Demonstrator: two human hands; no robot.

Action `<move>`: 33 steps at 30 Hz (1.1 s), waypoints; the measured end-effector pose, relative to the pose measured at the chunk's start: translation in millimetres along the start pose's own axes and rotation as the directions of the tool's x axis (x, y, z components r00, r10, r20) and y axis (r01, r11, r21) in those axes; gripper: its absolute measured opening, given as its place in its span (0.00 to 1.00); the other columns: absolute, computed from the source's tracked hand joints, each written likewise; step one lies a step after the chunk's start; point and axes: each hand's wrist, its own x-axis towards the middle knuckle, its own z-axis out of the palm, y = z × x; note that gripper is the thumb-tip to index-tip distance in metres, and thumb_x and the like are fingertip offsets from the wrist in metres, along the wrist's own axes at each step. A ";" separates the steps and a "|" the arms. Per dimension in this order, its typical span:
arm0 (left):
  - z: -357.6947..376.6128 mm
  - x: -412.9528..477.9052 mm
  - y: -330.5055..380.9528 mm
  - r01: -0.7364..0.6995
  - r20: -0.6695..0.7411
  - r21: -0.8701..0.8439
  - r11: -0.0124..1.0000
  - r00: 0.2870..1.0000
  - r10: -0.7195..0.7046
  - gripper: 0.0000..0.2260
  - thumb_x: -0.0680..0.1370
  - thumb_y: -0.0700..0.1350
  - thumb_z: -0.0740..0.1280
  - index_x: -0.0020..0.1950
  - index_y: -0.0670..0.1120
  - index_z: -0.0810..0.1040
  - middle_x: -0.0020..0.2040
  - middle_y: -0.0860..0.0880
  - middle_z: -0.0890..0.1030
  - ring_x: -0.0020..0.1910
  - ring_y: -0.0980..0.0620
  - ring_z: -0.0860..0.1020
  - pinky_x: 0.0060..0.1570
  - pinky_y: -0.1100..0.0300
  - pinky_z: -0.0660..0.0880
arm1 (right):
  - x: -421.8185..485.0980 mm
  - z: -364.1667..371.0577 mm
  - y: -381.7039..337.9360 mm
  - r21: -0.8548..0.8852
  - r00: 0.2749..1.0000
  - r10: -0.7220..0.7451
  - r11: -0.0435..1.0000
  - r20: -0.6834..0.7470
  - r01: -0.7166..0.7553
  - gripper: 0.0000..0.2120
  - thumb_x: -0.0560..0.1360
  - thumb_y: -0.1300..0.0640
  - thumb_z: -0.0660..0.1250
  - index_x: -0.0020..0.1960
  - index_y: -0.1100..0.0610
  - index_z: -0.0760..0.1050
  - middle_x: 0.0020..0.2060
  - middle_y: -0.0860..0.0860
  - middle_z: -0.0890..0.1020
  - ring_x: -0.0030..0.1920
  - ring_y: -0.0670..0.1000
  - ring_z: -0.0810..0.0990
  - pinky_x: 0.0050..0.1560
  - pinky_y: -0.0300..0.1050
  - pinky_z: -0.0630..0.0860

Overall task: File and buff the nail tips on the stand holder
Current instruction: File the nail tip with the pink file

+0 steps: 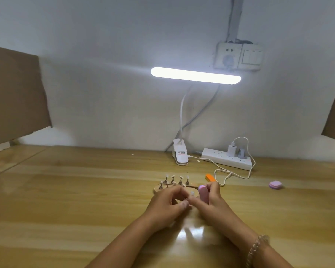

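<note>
Wooden desk (pixel 66 190) under the lit bar lamp (pixel 195 75), and I'm at the filing step, I'd judge. Lower centre of frame: my right hand (pixel 211 198) grips the pink nail file (pixel 202 193), my left hand (pixel 168 200) pinches one nail tip (pixel 191 193) on its peg. Stand holder (pixel 172 185) sits just above my knuckles, touching them. Next, short light strokes, peg held steady.

Hands (pixel 190 200) at nail-tip stand (pixel 162 187)
</note>
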 end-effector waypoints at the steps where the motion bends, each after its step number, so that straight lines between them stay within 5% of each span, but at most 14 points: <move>1: 0.5 0.1 0.4 -0.002 -0.023 0.002 1.000 1.000 0.002 0.08 0.78 0.39 0.70 0.45 0.53 0.80 0.44 0.57 0.84 0.32 0.68 0.75 0.37 0.69 0.68 | -0.4 -0.8 -1.0 0.031 1.000 0.020 0.999 -0.004 -0.020 0.14 0.79 0.48 0.62 0.54 0.57 0.62 0.44 0.51 0.75 0.40 0.46 0.74 0.43 0.44 0.72; 4: 1.3 -0.2 0.1 0.014 -0.062 -0.015 1.000 0.998 -0.015 0.10 0.77 0.41 0.72 0.41 0.55 0.79 0.46 0.56 0.85 0.35 0.63 0.78 0.37 0.63 0.72 | -3.0 -3.1 5.7 -0.184 0.984 -0.116 0.979 -0.132 0.091 0.08 0.83 0.51 0.55 0.51 0.55 0.67 0.41 0.50 0.78 0.40 0.50 0.76 0.42 0.49 0.73; 8: 2.0 -3.5 2.5 0.019 -0.072 0.024 1.000 0.997 -0.017 0.09 0.76 0.43 0.72 0.40 0.58 0.81 0.43 0.57 0.85 0.30 0.63 0.74 0.36 0.58 0.76 | -10.8 3.1 9.4 -0.559 0.913 -0.388 0.788 -0.123 0.259 0.09 0.80 0.50 0.61 0.58 0.49 0.75 0.46 0.46 0.79 0.47 0.51 0.78 0.47 0.48 0.75; 11: 0.0 -4.4 5.0 0.006 -0.066 0.003 1.000 0.998 -0.005 0.08 0.78 0.41 0.70 0.46 0.54 0.84 0.42 0.55 0.85 0.37 0.60 0.80 0.45 0.53 0.80 | -8.7 4.2 11.3 -0.535 0.932 -0.362 0.788 -0.001 0.306 0.22 0.81 0.48 0.58 0.75 0.46 0.64 0.57 0.46 0.76 0.56 0.47 0.76 0.55 0.46 0.74; 14: -1.2 -5.6 4.0 -0.015 -0.043 -0.001 1.000 0.999 0.015 0.09 0.80 0.41 0.67 0.48 0.54 0.83 0.43 0.56 0.84 0.41 0.55 0.81 0.47 0.50 0.79 | -11.7 5.0 16.4 -0.500 0.931 -0.356 0.793 0.082 0.348 0.25 0.82 0.47 0.54 0.79 0.45 0.54 0.63 0.43 0.72 0.60 0.43 0.73 0.59 0.43 0.72; 20: -3.9 -3.8 5.3 -0.023 -0.016 0.075 0.997 1.000 0.025 0.13 0.82 0.41 0.64 0.44 0.60 0.78 0.42 0.60 0.81 0.44 0.59 0.77 0.50 0.54 0.74 | -7.0 2.0 16.8 -0.350 0.912 -0.401 0.869 -0.084 0.350 0.15 0.74 0.50 0.71 0.59 0.46 0.72 0.45 0.39 0.80 0.34 0.42 0.77 0.39 0.40 0.72; 30: -4.5 -6.1 2.8 -0.016 0.015 0.132 0.991 1.000 0.014 0.10 0.82 0.43 0.63 0.47 0.58 0.79 0.43 0.60 0.81 0.46 0.58 0.79 0.49 0.57 0.74 | -9.7 3.0 17.2 -0.444 0.897 -0.425 0.832 -0.125 0.332 0.14 0.67 0.36 0.71 0.47 0.42 0.75 0.42 0.36 0.78 0.40 0.39 0.75 0.35 0.32 0.68; 33: -3.5 -5.8 1.4 -0.019 0.019 0.130 0.991 1.000 0.017 0.08 0.82 0.45 0.64 0.46 0.56 0.80 0.41 0.62 0.80 0.43 0.60 0.78 0.48 0.58 0.74 | -6.5 3.0 17.6 -0.335 0.912 -0.370 0.894 -0.178 0.297 0.11 0.68 0.39 0.72 0.45 0.42 0.76 0.42 0.36 0.79 0.40 0.43 0.77 0.38 0.35 0.71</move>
